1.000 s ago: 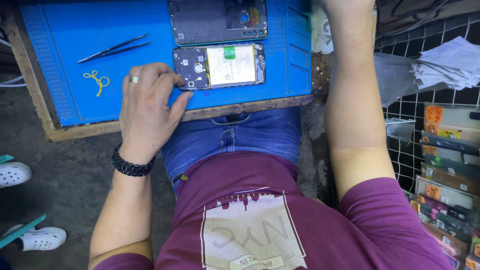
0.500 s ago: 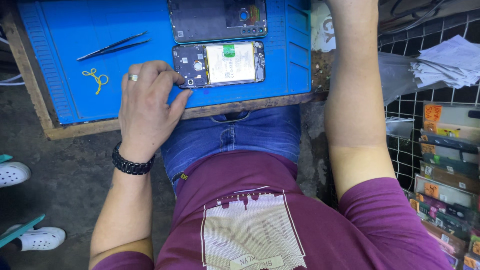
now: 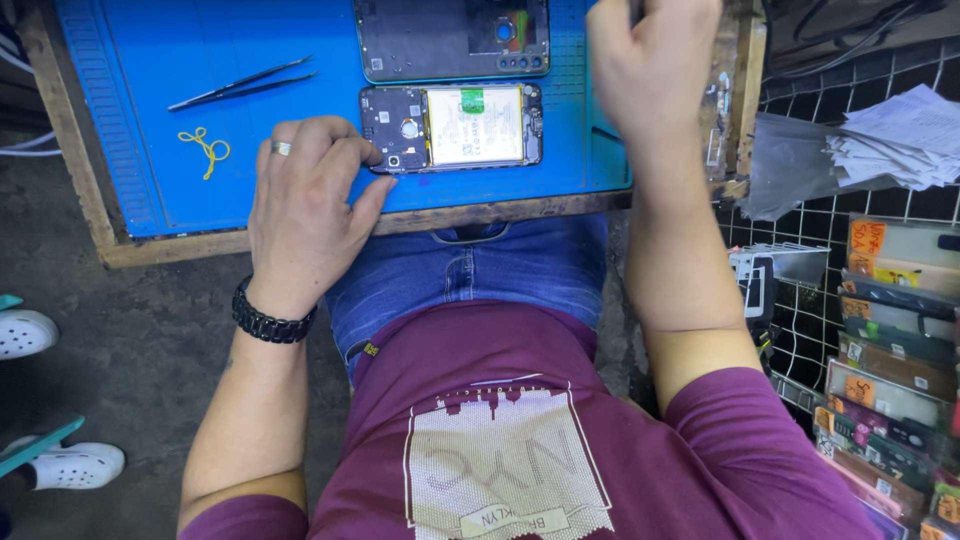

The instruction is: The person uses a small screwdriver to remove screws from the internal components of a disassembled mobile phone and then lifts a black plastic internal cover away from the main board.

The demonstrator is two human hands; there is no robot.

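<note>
Two hands were over the blue mat (image 3: 150, 150) on the wooden tabletop (image 3: 170, 245) in the upper half of the frame. The left hand (image 3: 305, 205), ringed and with a black bracelet at the wrist, lay palm down at the mat's near edge, fingertips (image 3: 372, 158) touching the left end of the opened phone (image 3: 450, 127); its grip was loose, clamped on nothing. That phone lay flat at upper centre, battery and circuit board showing. Just above it lay the back cover (image 3: 452, 38), inner side up. The right hand (image 3: 655, 70) was raised at the upper right, curled into a fist; I could not tell whether it held anything. Tweezers (image 3: 243, 83) lay at upper left of the mat, with a small yellow loop (image 3: 205, 150) below them.
</note>
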